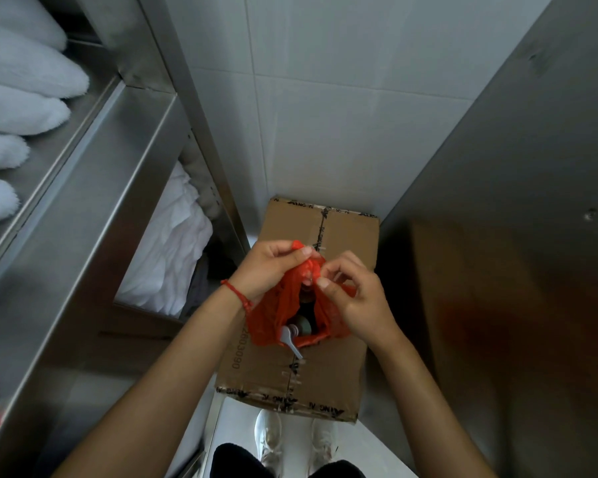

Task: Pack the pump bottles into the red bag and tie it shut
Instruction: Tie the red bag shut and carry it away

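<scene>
Red bag (290, 305) sits on cardboard box (301, 305), left hand (273, 267) and right hand (353, 298) pinching its handles at 12 o'clock; pump bottles (299, 331) mostly hidden inside, one nozzle poking out at 6.

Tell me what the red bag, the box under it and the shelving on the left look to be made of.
Red bag: thin plastic film, crinkled and translucent where the hands bunch it.
Box: brown corrugated cardboard, matte, with a taped seam and scuffed edges.
Shelving: probably stainless steel, with a brushed grey sheen and soft reflections.
</scene>
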Demonstrator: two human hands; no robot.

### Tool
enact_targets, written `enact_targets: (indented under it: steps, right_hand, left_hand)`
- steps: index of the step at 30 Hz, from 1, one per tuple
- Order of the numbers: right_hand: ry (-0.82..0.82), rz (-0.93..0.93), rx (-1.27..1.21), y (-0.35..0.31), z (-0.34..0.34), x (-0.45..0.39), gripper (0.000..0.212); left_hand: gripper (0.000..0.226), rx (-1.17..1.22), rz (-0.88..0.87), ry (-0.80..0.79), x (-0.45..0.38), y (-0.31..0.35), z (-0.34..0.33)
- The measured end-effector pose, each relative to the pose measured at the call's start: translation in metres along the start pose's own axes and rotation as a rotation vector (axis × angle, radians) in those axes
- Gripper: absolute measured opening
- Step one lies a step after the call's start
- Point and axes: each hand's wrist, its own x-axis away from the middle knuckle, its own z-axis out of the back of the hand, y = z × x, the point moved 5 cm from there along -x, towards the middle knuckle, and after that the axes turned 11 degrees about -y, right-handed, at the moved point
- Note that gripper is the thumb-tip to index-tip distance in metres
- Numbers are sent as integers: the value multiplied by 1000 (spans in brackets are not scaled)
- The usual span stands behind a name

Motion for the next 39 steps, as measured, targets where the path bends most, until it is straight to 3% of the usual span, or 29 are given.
enact_targets:
  steps: [6, 11, 13, 16, 20, 24, 27, 31, 34, 36, 39]
  right_hand:
    - [67, 16, -24, 0, -1, -7, 8]
    - [131, -123, -171, 17, -2, -8, 23]
    - [66, -147, -233, 21, -4, -11, 28]
    - [-74, -121, -287, 20, -8, -15, 12]
    - [-99, -197, -145, 27, -6, -19, 18]
    - [-45, -237, 19, 31, -10, -21, 32]
    - [2, -310, -309, 37, -16, -21, 36]
    - [44, -556, -821, 49, -26, -20, 25]
    - [87, -650, -918, 55, -28, -23, 20]
    - [77, -624, -994, 54, -29, -26, 24]
    - [95, -544, -991, 54, -30, -26, 10]
  left_hand:
    - [23, 30, 1, -2, 2, -1, -2]
    - [21, 52, 13, 7, 3, -4, 2]
    - [18, -9, -14, -6, 3, 0, 3]
    - [13, -177, -86, -20, 4, 9, 5]
    - [12, -277, -148, 30, 8, 9, 5]
    - [11, -175, -139, 229, 11, -3, 8]
    - [13, -71, -100, 323, 12, -10, 10]
    - [16, -18, -60, 328, 11, -12, 8]
    - [19, -39, -48, 322, 10, -12, 8]
    - [18, -31, -53, 358, 12, -14, 10]
    - [12, -46, -53, 451, 15, -18, 10]
